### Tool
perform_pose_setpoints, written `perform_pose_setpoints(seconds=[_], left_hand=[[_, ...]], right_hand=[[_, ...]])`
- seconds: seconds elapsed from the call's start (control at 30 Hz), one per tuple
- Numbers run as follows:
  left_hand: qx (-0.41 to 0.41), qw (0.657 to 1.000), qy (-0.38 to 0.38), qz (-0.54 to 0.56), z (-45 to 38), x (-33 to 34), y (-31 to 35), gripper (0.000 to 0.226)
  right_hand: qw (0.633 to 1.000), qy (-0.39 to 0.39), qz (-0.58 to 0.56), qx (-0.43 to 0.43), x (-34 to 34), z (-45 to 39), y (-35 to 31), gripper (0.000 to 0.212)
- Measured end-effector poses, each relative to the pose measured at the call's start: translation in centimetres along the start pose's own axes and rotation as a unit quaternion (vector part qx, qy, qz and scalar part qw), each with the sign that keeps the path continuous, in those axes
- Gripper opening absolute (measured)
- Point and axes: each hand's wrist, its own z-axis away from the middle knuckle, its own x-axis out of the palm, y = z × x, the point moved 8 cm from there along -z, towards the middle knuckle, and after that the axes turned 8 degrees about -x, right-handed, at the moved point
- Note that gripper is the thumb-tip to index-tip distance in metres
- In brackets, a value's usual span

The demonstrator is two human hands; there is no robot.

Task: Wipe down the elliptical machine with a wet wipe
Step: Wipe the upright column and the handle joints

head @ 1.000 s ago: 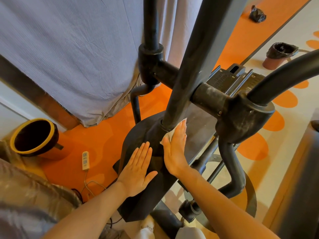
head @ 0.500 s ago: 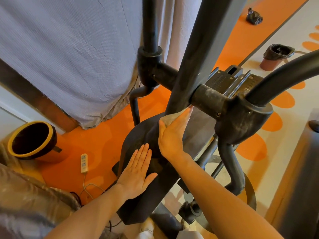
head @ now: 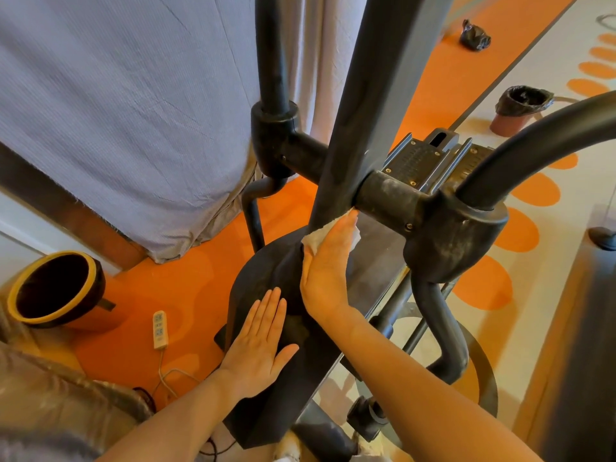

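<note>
The wet wipe point(head: 328, 232) is pressed flat against the lower end of the elliptical machine's point(head: 376, 105) slanted centre post, right under the dusty pivot joint point(head: 393, 201) where the side arm comes off. It's pinned there by the right hand point(head: 328, 265), whose fingers are laid straight and close together over it, so only the crumpled white edges are seen poking out at the fingertips and on the thumb side. The wipe looks a bit greyed, but that can't be called for sure.

The left hand point(head: 258, 341) is laid flat on the black plastic shroud point(head: 263, 271) just below and to the left, fingers straight and together, thumb stuck out to the side, nothing held. The two hands are kept just apart.

No brand or lettering can be read anywhere on the machine; the ribbed grey pedal plate point(head: 420, 158) behind the joint has bolts and grooves but no text that can be made out.

Further out, a white power strip point(head: 160, 329) with its cord is seen on the orange floor point(head: 186, 295), with a black-and-yellow bin point(head: 53, 288) tipped on its side to the left. A pale grey curtain point(head: 133, 111) is hung behind. A small bin lined with a black bag point(head: 520, 108) is stood upper right, and a knotted black bag point(head: 475, 35) is left farther back.
</note>
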Motion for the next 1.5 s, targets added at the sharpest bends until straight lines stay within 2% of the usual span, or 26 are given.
perform_pose_setpoints(seconds=[0.07, 0.1, 0.17, 0.23, 0.3, 0.33, 0.47, 0.57, 0.67, 0.77, 0.93, 1.07, 1.23, 1.5], left_hand=[[0.001, 1.0, 0.005, 0.006, 0.0, -0.1, 0.0, 0.076], [0.003, 1.0, 0.006, 0.01, 0.0, -0.1, 0.0, 0.076], [0.005, 1.0, 0.006, 0.015, 0.0, 0.0, 0.1, 0.076], [0.004, 1.0, 0.005, 0.018, -0.1, 0.0, 0.1, 0.076], [0.0, 1.0, 0.0, 0.025, 0.0, -0.1, 0.0, 0.076], [-0.002, 1.0, -0.002, 0.028, 0.0, -0.1, 0.0, 0.076], [-0.007, 0.999, -0.011, 0.047, -0.2, -0.5, 0.1, 0.077], [-0.008, 0.998, -0.018, 0.063, -0.2, -0.9, -0.1, 0.076], [0.001, 0.998, -0.02, 0.066, -0.2, -1.5, -0.3, 0.074], [0.011, 0.999, -0.026, 0.046, -0.2, -1.9, -0.8, 0.071], [0.03, 0.998, -0.026, 0.052, -0.3, -2.7, -1.0, 0.07], [0.07, 0.995, -0.019, 0.065, -0.8, -3.8, -0.7, 0.069], [0.103, 0.991, 0.006, 0.09, -2.9, -6.8, -0.2, 0.065], [0.179, 0.978, 0.063, 0.092, -7.1, -12.3, 2.2, 0.062]], right_hand=[[0.997, 0.007, 0.072, 0.031, -0.5, -0.2, 1.4, 0.073], [0.996, -0.014, 0.086, 0.012, -0.6, 0.1, 1.7, 0.064], [0.992, -0.045, 0.121, -0.003, -0.5, 0.4, 1.5, 0.069], [0.987, -0.051, 0.138, -0.066, -0.9, 1.3, 0.0, 0.074], [0.982, -0.105, 0.112, -0.113, -0.6, 2.0, -0.8, 0.042], [0.98, -0.136, 0.095, -0.112, -0.4, 2.3, -0.3, 0.044], [0.939, -0.183, 0.221, -0.188, -0.7, 3.4, -0.6, 0.084], [0.915, -0.22, 0.272, -0.2, -1.0, 4.6, 0.6, 0.097], [0.904, -0.226, 0.294, -0.212, -1.8, 6.3, 1.9, 0.086], [0.897, -0.252, 0.316, -0.178, -2.3, 7.3, 2.4, 0.073], [0.854, -0.294, 0.376, -0.207, -2.9, 8.6, 1.1, 0.069], [0.846, -0.32, 0.385, -0.182, -3.7, 9.1, -0.5, 0.062], [0.845, -0.298, 0.427, -0.121, -5.1, 8.4, -4.1, 0.054], [0.814, -0.246, 0.507, -0.145, -6.3, 6.4, -11.5, 0.051]])
